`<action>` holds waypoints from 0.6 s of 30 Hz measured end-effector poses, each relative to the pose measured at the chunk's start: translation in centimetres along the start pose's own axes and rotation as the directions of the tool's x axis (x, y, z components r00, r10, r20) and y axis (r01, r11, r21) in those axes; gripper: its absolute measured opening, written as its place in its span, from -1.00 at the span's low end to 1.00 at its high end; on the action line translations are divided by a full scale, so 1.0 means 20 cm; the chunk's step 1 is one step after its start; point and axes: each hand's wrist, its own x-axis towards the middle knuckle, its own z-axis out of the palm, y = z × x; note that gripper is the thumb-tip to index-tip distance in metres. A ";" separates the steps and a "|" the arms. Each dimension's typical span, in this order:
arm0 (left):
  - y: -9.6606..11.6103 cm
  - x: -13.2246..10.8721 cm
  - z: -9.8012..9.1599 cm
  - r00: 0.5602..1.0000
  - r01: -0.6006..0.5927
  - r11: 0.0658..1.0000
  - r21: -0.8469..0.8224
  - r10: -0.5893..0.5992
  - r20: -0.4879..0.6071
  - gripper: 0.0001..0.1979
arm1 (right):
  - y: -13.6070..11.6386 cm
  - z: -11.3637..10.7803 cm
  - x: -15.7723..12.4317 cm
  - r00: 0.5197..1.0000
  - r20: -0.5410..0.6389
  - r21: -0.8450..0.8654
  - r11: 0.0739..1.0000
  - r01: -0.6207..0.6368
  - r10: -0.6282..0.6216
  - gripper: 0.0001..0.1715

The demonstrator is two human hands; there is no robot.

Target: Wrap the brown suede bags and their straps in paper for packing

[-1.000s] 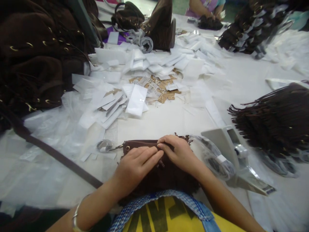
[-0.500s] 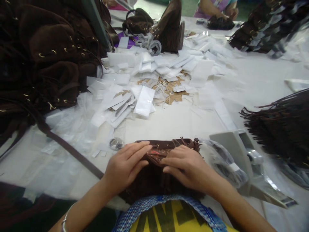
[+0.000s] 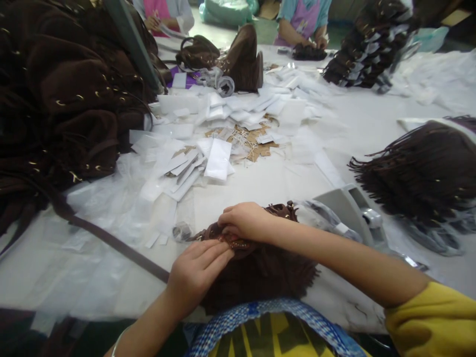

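Observation:
A brown fringed suede bag (image 3: 260,270) lies at the table's near edge, right in front of me. My right hand (image 3: 243,221) is curled over its top edge, fingers closed on the rim near the left corner. My left hand (image 3: 197,272) presses against the same edge from below, fingers together and pinching the brown material. A long brown strap (image 3: 107,238) runs from the bag's left side across the table.
A heap of white slips and plastic sleeves (image 3: 208,129) covers the table's middle. Dark brown bags (image 3: 63,99) pile up at left, fringed ones (image 3: 420,168) at right. A grey tape dispenser (image 3: 357,213) stands by my right arm. Other people work at the far side.
My right hand has moved left along the bag's top edge and closed on it, the arm swinging across. The bag's top is bunched up. The view has tilted upward.

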 end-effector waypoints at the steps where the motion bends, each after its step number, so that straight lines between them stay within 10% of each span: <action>1: 0.00 0.00 -0.01 1.000 -0.013 1.000 -0.001 0.013 -0.008 -0.81 | -0.01 0.01 0.01 0.999 0.011 -0.024 0.999 -0.044 0.044 -0.78; 8: 0.00 -0.01 -0.02 0.999 -0.028 1.000 -0.012 0.028 -0.035 -0.83 | -0.01 0.03 0.03 0.976 0.126 -0.108 0.980 -0.166 0.179 -0.77; 18: -0.27 0.07 -0.17 0.929 0.144 0.966 -0.213 -0.058 0.365 -0.85 | 0.01 0.06 0.01 0.991 0.011 -0.009 0.991 -0.135 0.135 -0.77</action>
